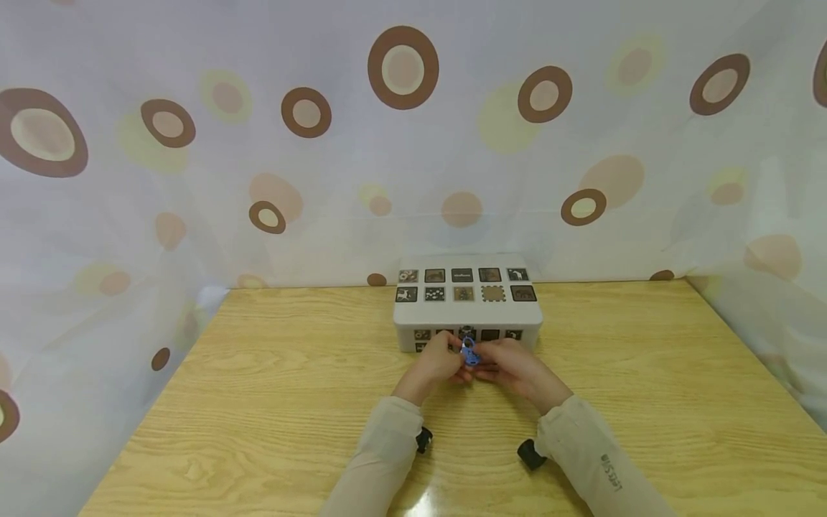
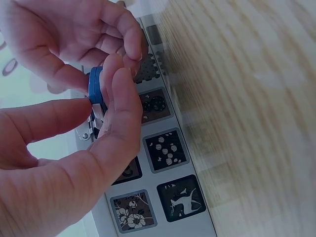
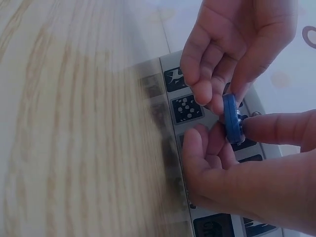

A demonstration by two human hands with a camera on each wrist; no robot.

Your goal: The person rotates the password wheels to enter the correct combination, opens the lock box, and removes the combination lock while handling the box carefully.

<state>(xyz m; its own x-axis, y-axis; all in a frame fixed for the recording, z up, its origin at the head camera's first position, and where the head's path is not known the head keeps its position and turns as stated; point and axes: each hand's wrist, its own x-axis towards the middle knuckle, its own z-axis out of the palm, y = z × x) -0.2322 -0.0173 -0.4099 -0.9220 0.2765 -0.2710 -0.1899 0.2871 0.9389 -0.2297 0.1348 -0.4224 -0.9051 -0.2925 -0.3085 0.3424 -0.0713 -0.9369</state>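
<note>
A small blue padlock [image 1: 472, 355] is at the front of a white box [image 1: 465, 313], by the metal latch [image 2: 92, 123] in the middle of that side. My left hand [image 1: 441, 361] pinches the padlock from the left between thumb and fingers. From the other side my right hand [image 1: 513, 365] grips it too, the thumb against its face in the right wrist view and the fingers curled behind. The padlock's blue body [image 3: 231, 118] shows edge-on between the two hands. Fingers partly cover the shackle and latch, so I cannot tell whether the shackle passes through the latch.
The box has a shut lid and dark picture squares on top and front. It stands near the back edge of a wooden table [image 1: 291, 388]. A white curtain [image 1: 413, 158] with brown and yellow circles hangs behind and at both sides.
</note>
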